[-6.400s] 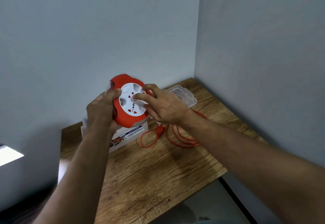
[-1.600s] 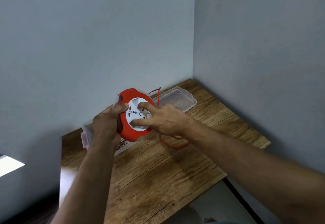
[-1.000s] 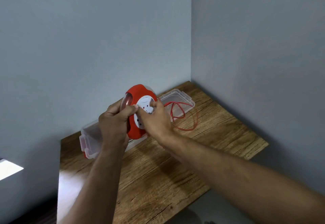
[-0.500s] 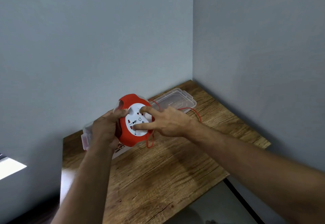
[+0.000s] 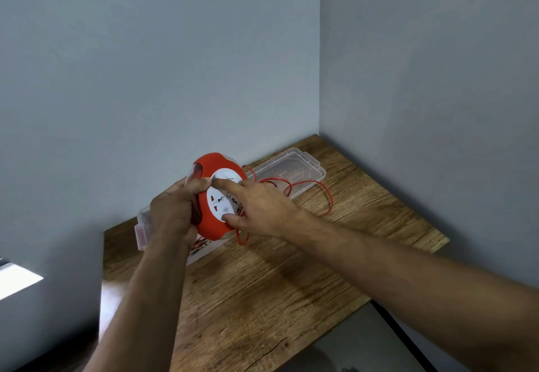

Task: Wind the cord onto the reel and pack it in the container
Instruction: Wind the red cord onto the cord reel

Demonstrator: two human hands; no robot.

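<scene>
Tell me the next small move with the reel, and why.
Probably another turn of the white hub with the right hand while the left hand steadies the reel. Loose red cord loops over the table near the clear lid, so winding looks unfinished and packing seems premature.

The near half of the wooden table is bare and open to reach. The far edge is crowded: a clear lid lies in the corner against two grey walls, a clear container sits at far left, and loose red cord loops between them.
</scene>
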